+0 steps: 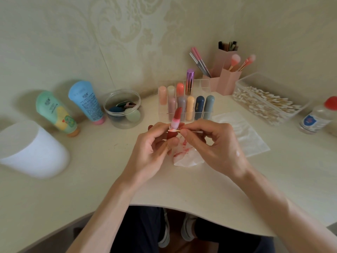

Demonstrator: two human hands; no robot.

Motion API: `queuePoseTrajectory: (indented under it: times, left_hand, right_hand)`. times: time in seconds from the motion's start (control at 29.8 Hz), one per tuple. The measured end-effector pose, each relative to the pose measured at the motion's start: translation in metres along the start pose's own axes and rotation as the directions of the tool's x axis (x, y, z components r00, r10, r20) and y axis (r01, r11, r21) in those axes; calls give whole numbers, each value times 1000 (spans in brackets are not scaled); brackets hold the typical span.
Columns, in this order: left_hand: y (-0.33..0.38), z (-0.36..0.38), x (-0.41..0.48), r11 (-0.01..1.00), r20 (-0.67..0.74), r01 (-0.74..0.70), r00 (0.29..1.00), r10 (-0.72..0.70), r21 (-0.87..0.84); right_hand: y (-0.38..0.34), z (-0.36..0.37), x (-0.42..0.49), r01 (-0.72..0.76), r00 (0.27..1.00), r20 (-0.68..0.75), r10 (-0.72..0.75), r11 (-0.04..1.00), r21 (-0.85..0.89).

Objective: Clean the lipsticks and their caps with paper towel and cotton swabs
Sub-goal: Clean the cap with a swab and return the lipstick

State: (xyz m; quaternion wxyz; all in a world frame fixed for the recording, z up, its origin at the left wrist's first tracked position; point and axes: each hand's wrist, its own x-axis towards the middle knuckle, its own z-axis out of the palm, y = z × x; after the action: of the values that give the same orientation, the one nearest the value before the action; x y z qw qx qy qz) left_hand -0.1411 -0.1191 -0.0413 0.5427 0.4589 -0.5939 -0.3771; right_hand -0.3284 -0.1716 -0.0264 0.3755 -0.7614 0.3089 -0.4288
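Green tube (54, 114), blue tube (85, 101) and sponge jar (120, 125) sit left; pink brush holders (229, 81) and red-capped bottle (317, 117) right

lipstick (177, 115) base hid by left hand (151, 152) | bottle (318, 116) cut by frame edge | tube (52, 110) txt unreadable

Left hand (155, 147) curled in a grip, right hand (215, 145) pinching — close together, forearms angled inward

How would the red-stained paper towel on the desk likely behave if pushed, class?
The paper towel looks thin and creased, so it is probably floppy and light. Pushed, it would likely crumple or slide.
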Motion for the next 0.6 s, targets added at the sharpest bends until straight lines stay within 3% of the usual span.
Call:
queuePoseTrajectory:
  times: [0.23, 0.6]
  left_hand:
    - [3, 0, 0, 982, -157, 33, 986, -63, -184]
    - [6, 0, -2, 992, -51, 40, 998, -46, -118]
  right_hand:
    - [-1, 0, 0, 25, 1000, 1, -25, 999, -40]
    - [-3, -1, 0, 25, 999, -25, -25, 999, -22]
